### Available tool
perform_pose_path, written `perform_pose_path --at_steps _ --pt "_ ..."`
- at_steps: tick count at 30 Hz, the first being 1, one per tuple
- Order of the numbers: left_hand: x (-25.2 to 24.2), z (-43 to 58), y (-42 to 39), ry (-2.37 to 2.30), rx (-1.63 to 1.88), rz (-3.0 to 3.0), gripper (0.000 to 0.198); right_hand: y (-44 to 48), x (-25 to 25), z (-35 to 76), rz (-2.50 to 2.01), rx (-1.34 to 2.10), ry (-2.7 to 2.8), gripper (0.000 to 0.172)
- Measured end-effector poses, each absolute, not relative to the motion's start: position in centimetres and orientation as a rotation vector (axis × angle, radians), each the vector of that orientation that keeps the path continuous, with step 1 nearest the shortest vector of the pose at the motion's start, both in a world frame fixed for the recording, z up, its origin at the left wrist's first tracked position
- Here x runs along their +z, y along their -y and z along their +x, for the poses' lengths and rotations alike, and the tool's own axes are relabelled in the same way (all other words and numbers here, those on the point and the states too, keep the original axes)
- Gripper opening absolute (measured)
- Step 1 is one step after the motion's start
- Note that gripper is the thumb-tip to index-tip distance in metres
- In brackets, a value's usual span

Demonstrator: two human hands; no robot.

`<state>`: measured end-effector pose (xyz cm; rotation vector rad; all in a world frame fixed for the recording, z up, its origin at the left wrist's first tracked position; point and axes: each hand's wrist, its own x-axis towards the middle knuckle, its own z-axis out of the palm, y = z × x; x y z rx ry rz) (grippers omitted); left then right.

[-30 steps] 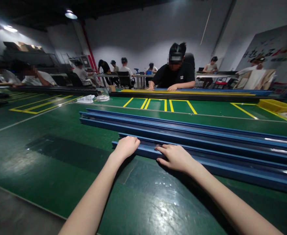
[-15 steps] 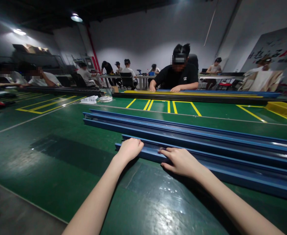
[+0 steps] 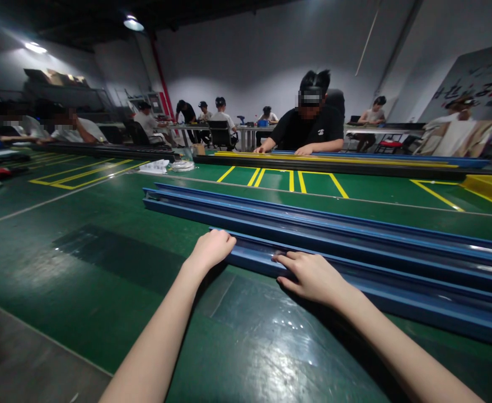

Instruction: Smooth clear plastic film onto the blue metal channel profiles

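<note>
A long blue channel rail (image 3: 397, 302) lies nearest me, running off the right side. My left hand (image 3: 210, 247) is curled over its left end, palm down, and covers that end; its fingertips are hidden. Farther along, my right hand (image 3: 308, 274) grips the near wall, with fingertips inside the channel and the thumb against the outer side. Behind it, roughly parallel, lies a second blue channel rail (image 3: 212, 210), its left end reaching farther left. Neither hand touches that one.
The green table (image 3: 115, 302) carries yellow tape outlines (image 3: 291, 180). At the back are black and yellow profiles (image 3: 346, 160), a white packet (image 3: 154, 166) and a yellow bin (image 3: 487, 187). Opposite, a person in black (image 3: 317, 131) leans over the profiles with both hands.
My left hand has slid slightly left along the near rail, now covering its end. The right hand stays in nearly the same place. The rails look unmoved.
</note>
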<state>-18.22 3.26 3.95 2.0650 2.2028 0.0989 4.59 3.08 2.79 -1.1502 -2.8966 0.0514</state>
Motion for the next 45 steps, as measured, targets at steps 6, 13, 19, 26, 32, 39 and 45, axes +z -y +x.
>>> perform_pose_path --at_steps 6,13,19,26,32,39,45 --pt "3.8 -19.8 -3.5 -2.247 0.163 1.958 0.036 -3.1 2.7 4.6 -1.148 0.021 2.889 0.044" --pt "3.5 -20.4 -3.8 -2.205 0.229 1.907 0.034 -3.2 3.1 4.6 -1.166 0.171 2.889 0.042" --pt "3.2 -20.7 -3.9 -2.186 0.257 1.882 0.035 -3.5 3.2 4.8 -1.152 0.273 2.864 0.04" --pt "2.9 -21.2 -4.2 -2.263 0.227 1.813 0.035 -3.8 3.3 4.8 -1.113 0.425 2.844 0.034" --pt "3.1 -21.7 -4.0 -2.459 0.226 1.668 0.037 -4.0 3.2 4.7 -1.115 0.446 2.824 0.034" --pt "4.0 -21.0 -3.4 -2.776 0.388 1.567 0.034 -4.0 3.0 4.8 -1.104 0.419 2.833 0.034" --pt "3.6 -18.6 -3.4 -2.476 0.704 2.079 0.026 -4.0 2.9 4.8 -1.079 0.423 2.815 0.033"
